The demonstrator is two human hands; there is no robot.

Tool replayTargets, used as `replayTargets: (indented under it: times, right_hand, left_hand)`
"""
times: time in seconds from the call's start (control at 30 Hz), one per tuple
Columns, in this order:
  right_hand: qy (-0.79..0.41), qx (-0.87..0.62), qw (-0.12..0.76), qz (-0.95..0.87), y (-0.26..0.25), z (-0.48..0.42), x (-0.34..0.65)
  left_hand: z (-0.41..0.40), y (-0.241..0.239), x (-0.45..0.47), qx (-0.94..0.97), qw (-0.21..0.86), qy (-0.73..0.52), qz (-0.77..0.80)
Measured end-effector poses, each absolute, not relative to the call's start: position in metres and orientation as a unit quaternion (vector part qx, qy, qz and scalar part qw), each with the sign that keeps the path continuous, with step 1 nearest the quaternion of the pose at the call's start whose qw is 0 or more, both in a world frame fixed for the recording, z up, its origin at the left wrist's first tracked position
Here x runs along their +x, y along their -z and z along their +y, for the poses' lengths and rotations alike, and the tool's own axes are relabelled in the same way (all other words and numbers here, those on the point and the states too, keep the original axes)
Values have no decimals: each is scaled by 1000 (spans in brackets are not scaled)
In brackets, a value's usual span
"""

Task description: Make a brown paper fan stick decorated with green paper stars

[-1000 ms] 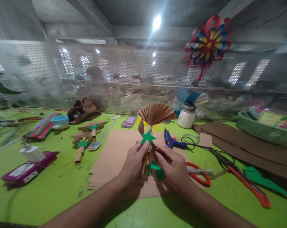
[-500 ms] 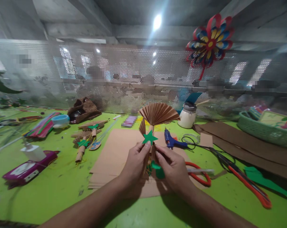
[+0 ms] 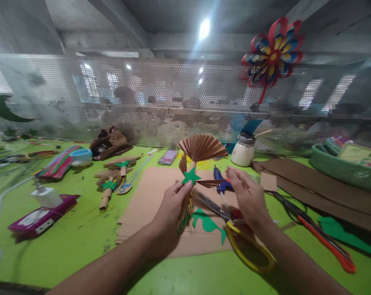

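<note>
My left hand [image 3: 175, 200] pinches a brown paper craft figure upright, its thumb on a green star [image 3: 191, 176] at the front. A pleated paper fan [image 3: 203, 147] spreads from the figure's top, and narrower folded pieces stick out at its sides. Off to the right, my right hand [image 3: 249, 196] is beside the handle of a blue glue gun [image 3: 218, 174], fingers loosely bent and holding nothing that shows. Below lie yellow-handled scissors [image 3: 249, 250], partly under the right forearm, and a green paper scrap [image 3: 208, 223].
Brown paper sheets [image 3: 139, 205] lie under the hands. At left are similar paper figures [image 3: 107, 186] and a purple power strip [image 3: 42, 217]. A white jar [image 3: 243, 151], a red-handled cutting tool [image 3: 326, 239], dark brown sheets [image 3: 296, 176] and a green basket [image 3: 342, 168] occupy the right.
My right hand has let go of the figure's side and moved right toward the glue gun. A folded side piece now points right. The yellow-handled scissors and green scrap are more exposed.
</note>
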State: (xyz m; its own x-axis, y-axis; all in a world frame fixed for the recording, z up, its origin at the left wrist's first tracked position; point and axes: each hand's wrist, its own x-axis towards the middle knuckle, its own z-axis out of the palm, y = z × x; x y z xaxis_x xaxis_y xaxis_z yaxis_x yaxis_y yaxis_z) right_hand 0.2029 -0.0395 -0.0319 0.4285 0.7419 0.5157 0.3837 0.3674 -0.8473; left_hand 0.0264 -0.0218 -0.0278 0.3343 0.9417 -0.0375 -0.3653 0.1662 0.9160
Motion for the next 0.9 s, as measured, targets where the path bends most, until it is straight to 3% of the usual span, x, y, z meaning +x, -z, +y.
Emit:
replayTargets:
  times: [0.2, 0.37, 0.9]
  right_hand:
    - [-234, -515, 725, -393, 38, -29, 215]
    - [-311, -510, 693, -404, 48, -25, 208]
    - [-292, -526, 634, -487, 50, -34, 195]
  left_hand:
    - [-21, 26, 25, 420, 682, -488, 345]
    - [-14, 25, 23, 415, 676, -505, 339]
    - [-2, 33, 18, 413, 691, -478, 353]
